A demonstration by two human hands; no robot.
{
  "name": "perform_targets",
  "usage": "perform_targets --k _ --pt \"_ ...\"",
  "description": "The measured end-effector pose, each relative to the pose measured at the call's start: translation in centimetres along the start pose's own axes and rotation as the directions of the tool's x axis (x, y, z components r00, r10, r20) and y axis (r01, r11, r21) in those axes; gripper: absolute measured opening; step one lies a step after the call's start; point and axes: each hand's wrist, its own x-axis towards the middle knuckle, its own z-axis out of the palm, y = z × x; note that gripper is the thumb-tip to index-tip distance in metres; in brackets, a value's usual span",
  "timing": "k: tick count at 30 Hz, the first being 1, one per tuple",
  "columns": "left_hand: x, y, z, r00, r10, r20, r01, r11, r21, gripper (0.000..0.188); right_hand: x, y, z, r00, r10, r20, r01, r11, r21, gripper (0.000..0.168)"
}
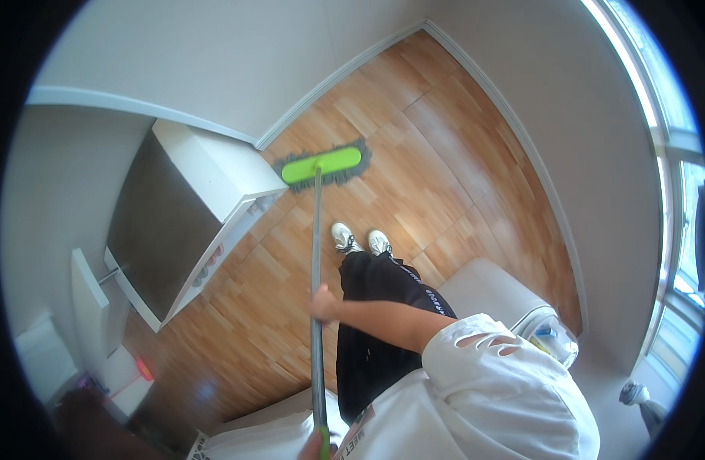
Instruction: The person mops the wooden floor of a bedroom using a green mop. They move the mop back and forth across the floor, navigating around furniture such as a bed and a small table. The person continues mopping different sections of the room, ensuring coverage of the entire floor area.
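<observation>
A flat dust mop has a bright green head (pixel 336 162) with a grey shaggy fringe. Its metal pole (pixel 316 230) runs back toward me. My right hand (pixel 325 303) is wrapped around the middle of that pole. At the bottom edge of the view, my left hand (pixel 311 447) holds the green grip (pixel 324 444) at the pole's upper end, partly cut off by the frame. The mop head lies on the wood-look floor (pixel 387 178), its left end right by the corner of a white cabinet (pixel 214 167); whether they touch I cannot tell.
The cabinet has a dark top (pixel 163 230) and shoes on an open lower shelf. White baseboards (pixel 341 80) meet in the far corner. A pale padded seat (pixel 484 287) stands beside my legs, a clear plastic bag (pixel 551 339) behind it. Windows (pixel 683 213) line the right side.
</observation>
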Motion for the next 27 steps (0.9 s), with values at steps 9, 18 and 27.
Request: perform_targets --k 9,18,27 --pt "-2.0 1.2 -2.9 0.994 0.052 0.095 -0.095 0.844 0.527 0.034 -3.3 5.5 -2.5 0.937 -0.153 -0.313 0.159 0.987 -0.006 0.05" --pt "5.4 15.7 15.2 0.892 -0.08 0.445 -0.094 0.93 0.356 0.031 2.8 -0.4 -23.4 0.75 -0.188 -0.634 0.557 0.696 0.453 0.046" --pt "5.4 7.4 1.5 0.917 -0.099 0.387 -0.033 0.947 0.32 0.025 3.7 6.1 -8.6 0.813 -0.187 -0.551 0.47 0.77 0.432 0.057"
